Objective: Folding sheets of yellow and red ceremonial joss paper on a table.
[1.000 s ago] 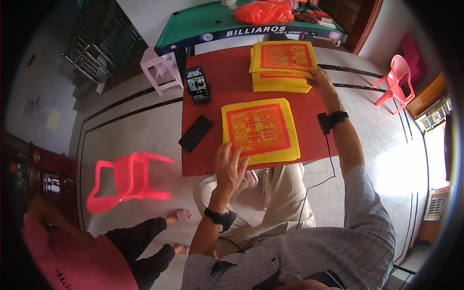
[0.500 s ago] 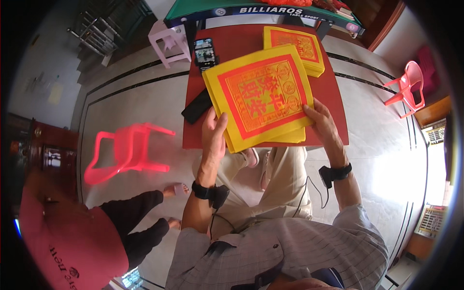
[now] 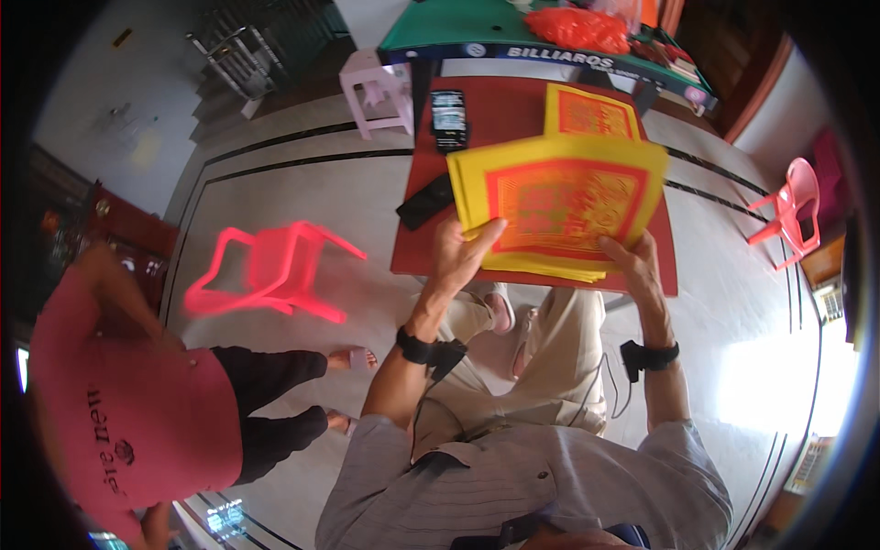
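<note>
Between both hands I hold a small stack of yellow paper sheets (image 3: 561, 206), each printed with a red square and gold patterns. My left hand (image 3: 466, 252) grips the stack's lower left corner, thumb on top and fingers underneath. At the lower right edge my right hand (image 3: 634, 257) pinches it the same way. The sheets are tilted up off the red table (image 3: 423, 252) and slightly blurred. More yellow sheets show beneath the lower edge. A second pile of yellow printed sheets (image 3: 591, 112) lies behind, partly covered by the held stack.
On the table's left side lie a phone (image 3: 449, 119) and a black flat object (image 3: 426, 202). A green billiard table (image 3: 440, 27) bearing a red plastic bag (image 3: 577, 30) stands beyond. Around are a pink stool (image 3: 378, 96), pink chairs (image 3: 275, 270), (image 3: 790, 215) and a person in pink (image 3: 156, 422) at left.
The held sheets have tipped up, their far edge raised toward me. The whole view has shifted, so the table sits further right. The person at left has moved.
</note>
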Demonstrator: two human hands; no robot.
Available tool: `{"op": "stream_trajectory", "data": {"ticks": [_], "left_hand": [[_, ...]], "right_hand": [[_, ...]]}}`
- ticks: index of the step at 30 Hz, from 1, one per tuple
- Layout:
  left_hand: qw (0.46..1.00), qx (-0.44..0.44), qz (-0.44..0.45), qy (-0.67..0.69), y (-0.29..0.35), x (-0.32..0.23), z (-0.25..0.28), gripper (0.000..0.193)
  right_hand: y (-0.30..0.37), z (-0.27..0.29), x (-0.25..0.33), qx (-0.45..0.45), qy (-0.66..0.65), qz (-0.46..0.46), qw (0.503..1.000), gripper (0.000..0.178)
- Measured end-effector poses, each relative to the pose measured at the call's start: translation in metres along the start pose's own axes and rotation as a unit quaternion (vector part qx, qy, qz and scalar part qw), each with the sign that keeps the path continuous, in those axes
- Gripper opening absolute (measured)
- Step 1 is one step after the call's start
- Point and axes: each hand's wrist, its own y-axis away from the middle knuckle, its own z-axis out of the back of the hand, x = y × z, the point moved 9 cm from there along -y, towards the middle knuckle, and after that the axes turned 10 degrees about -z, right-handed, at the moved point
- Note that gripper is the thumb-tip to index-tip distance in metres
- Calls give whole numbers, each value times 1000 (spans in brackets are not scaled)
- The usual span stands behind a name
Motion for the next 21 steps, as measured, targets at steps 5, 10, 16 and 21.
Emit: {"op": "stream_trajectory", "data": {"ticks": [5, 10, 16, 21], "left_hand": [[999, 38, -4, 1, -13, 28, -8, 24], [996, 80, -22, 17, -14, 50, -19, 18], [992, 112, -57, 1, -17, 47, -24, 21], [995, 85, -42, -7, -13, 58, -16, 24]], "right_hand": [[-24, 28, -21, -7, 118, 98, 988, 17], [-36, 19, -36, 75, -3, 107, 991, 25], [-31, 9, -30, 90, -27, 56, 994, 35], [-31, 5, -20, 57, 15, 56, 997, 26]]}}
